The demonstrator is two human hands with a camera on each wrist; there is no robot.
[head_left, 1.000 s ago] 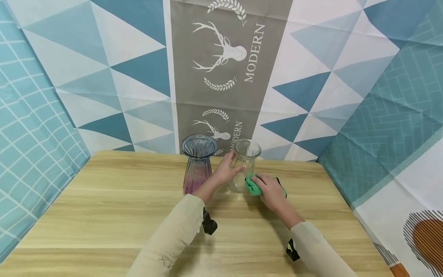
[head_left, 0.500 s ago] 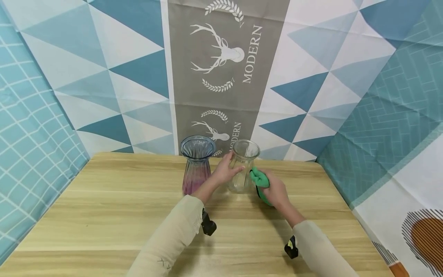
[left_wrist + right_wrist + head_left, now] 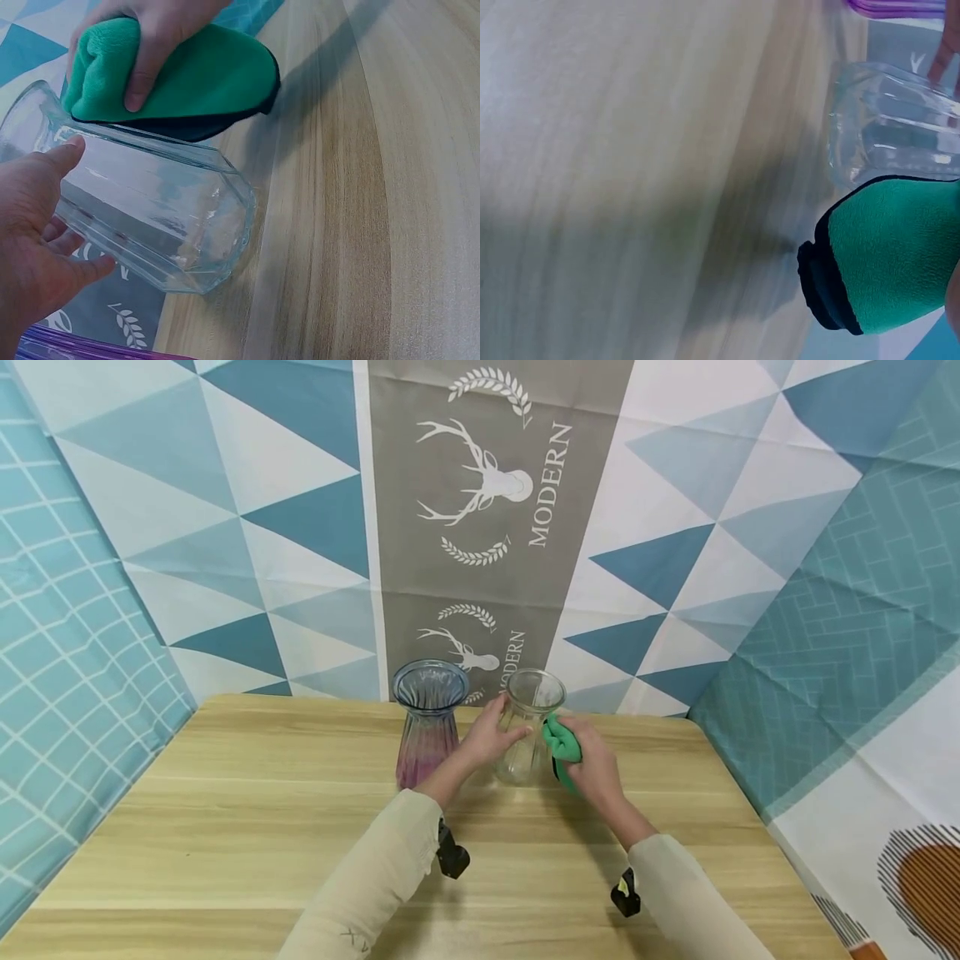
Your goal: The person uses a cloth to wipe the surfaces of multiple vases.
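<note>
Fingers (image 3: 94,270) and thumb of the left hand (image 3: 486,739), spread well apart, hold the clear vase (image 3: 165,217) upright on the table (image 3: 247,827). Right of this vase, the right hand (image 3: 596,764) grips a green cloth (image 3: 214,79) against its side. Left of it stands a blue-purple vase (image 3: 429,739); behind it, a grey panel (image 3: 480,581) reads "MODERN" twice, sideways.

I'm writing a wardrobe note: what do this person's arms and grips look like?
The left sleeve and right sleeve are pale cream; the left carries small dark crossed lines. Below the left wrist is a small black device; below the right, a black device with a yellow patch. The left grip and right grip are ungloved.
</note>
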